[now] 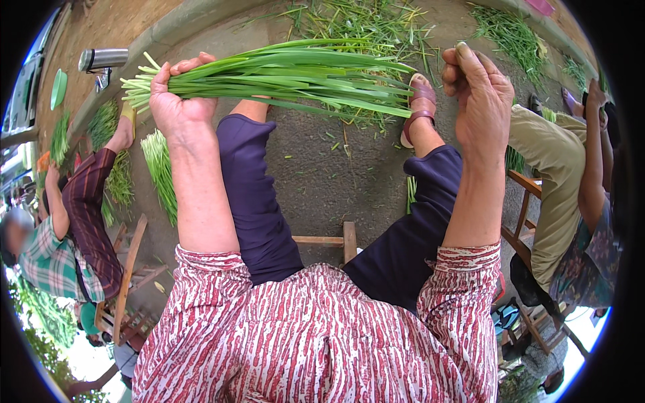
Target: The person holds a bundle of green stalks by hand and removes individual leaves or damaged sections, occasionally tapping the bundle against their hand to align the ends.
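My left hand (184, 95) is closed around a bunch of long green leaves, seemingly garlic chives (292, 78), near its pale stem ends. The bunch lies roughly level, its leaf tips pointing right towards my other hand. My right hand (476, 83) is raised just beyond those tips, thumb and fingers bent close together; whether a thin leaf is between them cannot be told. On the ground left of my knee lies another bunch of chives (160, 169). A few cut stems (411, 194) show beside my right leg.
Loose leaves (363, 20) litter the pavement ahead, with another pile (514, 38) at upper right. A metal flask (103, 59) and a green basin (59, 89) are by the kerb (166, 32). People sit close on both sides, near wooden stools (132, 272).
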`<state>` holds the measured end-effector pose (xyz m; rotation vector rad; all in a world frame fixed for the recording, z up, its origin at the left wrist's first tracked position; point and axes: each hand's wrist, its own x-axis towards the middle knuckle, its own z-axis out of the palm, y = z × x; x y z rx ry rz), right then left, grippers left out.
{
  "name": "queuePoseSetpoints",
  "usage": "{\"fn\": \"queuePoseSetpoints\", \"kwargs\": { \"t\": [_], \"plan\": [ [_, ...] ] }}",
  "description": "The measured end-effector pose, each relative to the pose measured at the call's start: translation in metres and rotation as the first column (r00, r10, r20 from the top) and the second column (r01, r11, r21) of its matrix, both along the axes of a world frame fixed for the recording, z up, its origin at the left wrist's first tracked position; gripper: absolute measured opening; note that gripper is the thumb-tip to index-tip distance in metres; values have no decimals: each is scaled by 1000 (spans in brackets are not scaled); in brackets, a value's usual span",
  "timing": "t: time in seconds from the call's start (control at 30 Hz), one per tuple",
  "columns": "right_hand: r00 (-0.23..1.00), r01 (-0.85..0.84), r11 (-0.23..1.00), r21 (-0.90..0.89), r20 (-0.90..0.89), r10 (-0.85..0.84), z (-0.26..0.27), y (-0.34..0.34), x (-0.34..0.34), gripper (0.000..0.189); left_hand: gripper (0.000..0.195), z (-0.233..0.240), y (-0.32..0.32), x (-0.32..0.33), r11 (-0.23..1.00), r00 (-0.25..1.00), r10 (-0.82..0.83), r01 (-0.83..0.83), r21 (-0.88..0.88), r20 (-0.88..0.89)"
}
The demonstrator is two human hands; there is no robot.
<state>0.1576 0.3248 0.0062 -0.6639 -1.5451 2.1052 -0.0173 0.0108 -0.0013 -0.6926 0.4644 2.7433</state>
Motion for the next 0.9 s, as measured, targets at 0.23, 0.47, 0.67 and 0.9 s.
{"fn": "queuePoseSetpoints", "kwargs": {
  "t": [0.23,0.47,0.67,0.9],
  "plan": [
    [993,16,982,-188,-116,-38,3,11,13,17,15,-6,-15,-9,995,998,-50,52,81,-22],
    [977,-152,979,135,171,128,13,13,21,15,17,-3,-19,-10,996,1000,-8,6,94,21],
    [873,-454,812,367,364,324,1,20,31,24,16,-5,-27,-18,998,999,-3,1,60,38],
    [806,-556,806,203,370,463,2,11,29,36,16,-4,-25,-17,1000,999,2,-2,-9,35]
  ]
}}
